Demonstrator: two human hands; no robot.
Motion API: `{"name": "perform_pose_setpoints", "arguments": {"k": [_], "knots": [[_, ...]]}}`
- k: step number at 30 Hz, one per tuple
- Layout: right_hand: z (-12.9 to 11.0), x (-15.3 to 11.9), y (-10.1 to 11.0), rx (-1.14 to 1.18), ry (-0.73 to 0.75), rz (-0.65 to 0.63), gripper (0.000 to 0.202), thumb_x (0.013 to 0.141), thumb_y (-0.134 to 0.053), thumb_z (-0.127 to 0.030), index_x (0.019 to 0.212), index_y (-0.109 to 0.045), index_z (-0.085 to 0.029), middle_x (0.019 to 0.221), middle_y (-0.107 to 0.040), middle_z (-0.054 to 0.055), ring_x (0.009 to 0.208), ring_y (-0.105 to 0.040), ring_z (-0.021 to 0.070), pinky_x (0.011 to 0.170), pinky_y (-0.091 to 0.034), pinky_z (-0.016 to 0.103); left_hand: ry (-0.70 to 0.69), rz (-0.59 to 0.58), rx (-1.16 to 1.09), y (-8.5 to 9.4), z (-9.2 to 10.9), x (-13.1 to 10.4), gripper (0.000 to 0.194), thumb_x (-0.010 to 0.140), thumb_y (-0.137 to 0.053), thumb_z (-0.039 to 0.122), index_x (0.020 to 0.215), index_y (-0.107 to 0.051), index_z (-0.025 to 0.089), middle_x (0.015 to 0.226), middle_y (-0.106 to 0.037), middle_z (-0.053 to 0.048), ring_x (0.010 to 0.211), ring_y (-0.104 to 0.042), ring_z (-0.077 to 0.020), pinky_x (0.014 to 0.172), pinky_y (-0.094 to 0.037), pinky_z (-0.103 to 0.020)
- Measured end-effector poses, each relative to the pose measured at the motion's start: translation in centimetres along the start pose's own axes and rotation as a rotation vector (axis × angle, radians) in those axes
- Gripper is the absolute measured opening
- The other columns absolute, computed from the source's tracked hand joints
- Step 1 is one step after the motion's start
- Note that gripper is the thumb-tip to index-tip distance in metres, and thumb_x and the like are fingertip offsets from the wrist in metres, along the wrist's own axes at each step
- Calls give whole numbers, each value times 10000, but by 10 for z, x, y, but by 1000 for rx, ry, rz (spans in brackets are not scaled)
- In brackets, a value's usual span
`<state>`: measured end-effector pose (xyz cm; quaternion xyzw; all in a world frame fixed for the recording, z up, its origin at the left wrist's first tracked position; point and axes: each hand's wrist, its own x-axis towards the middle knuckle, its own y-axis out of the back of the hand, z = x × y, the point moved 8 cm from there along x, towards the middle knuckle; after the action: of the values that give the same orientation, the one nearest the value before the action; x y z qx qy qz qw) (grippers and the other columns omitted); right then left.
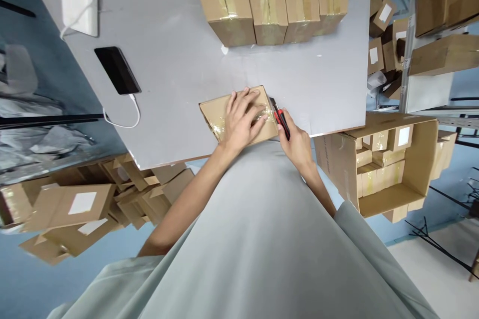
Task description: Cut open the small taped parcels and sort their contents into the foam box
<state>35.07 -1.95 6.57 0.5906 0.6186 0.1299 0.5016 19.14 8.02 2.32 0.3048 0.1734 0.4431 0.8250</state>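
"The small brown box [216, 112], where does it lie?"

"On the grey table [168, 84], at the near edge, just in front of the person's pale shirt [284, 234]."

"And the left hand [241, 122]?"

"Palm down across the top of the box, fingers spread and pointing away from the body. It lies on the cardboard without grasping anything. The forearm slants in from the lower left."

"What's the right hand [295, 142] up to?"

"Its fingers are wrapped around a red and black cutter [280, 117]. That forearm slants in from the lower right, and the cutter's front end points away from the body, right beside the box's right-hand end. I can't tell whether the blade touches the cardboard."

"How does the box look?"

"Plain, sitting askew to the table edge, with shiny tape at both ends. The tape on the left looks wrinkled."

"Anything farther off?"

"To the left, well apart from the box, a dark-screened phone [117, 70] with a white cable [138, 112] plugged in. Farther across the table, four larger taped boxes [265, 5] stand side by side in a row."
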Motion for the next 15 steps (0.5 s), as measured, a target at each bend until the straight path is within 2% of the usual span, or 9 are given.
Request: {"name": "perform_pose_setpoints", "arguments": {"k": [3,8,15], "knots": [[-7,2,0,-78,-5,-48,639,1238,-295,-459,1833,-370,-236,1371,-855,127,1100,-848,333,985,-674,431,-13,9,-6,-1,-2,-1,349,1142,-603,577,1338,-759,333,1699,-653,-77,1716,-460,-374,1459,-219,-704],[-14,0,-3,-194,-88,-111,637,1242,-274,-402,1846,-334,-210,1343,-850,144,1070,-830,320,961,-645,401,2,1,-48,-4,-5,0,409,1123,-619,616,1405,-744,347,1714,-639,-68,1726,-438,-394,1466,-186,-714],[-37,-10,-2,-312,-194,-163,686,1229,-271,-292,1892,-142,-175,1252,-853,172,1023,-830,304,950,-637,391,3,-9,-111,-6,-6,1,431,1109,-637,629,1440,-726,368,1746,-604,-53,1741,-403,-413,1470,-140,-730]]}}
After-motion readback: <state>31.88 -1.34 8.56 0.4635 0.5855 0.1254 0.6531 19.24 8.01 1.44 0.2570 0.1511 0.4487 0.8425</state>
